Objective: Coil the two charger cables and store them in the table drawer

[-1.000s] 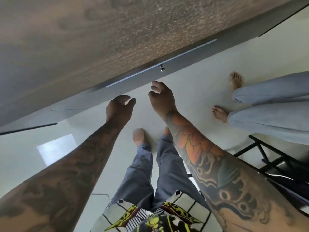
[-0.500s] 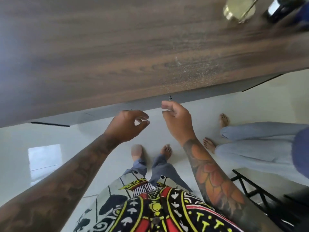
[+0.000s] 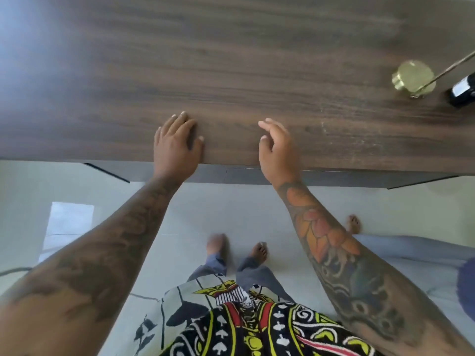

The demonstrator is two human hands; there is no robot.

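Observation:
The dark wooden table [image 3: 257, 60] fills the upper half of the head view. My left hand [image 3: 176, 143] lies flat on its front edge with straight fingers. My right hand [image 3: 277, 147] hovers over the same edge, fingers relaxed and slightly curled, holding nothing. The grey drawer front [image 3: 288, 176] under the table edge is closed. No charger cable is in view.
A brass lamp base [image 3: 412, 77] with a thin rod and a dark bottle [image 3: 462, 89] stand at the table's right. Another person's legs and foot [image 3: 353, 224] are on the pale floor to the right. My bare feet [image 3: 217, 245] stand below the table edge.
Both hands rose from below the drawer front to the table top. The left hand opened flat onto the edge. The view tilted up over the table.

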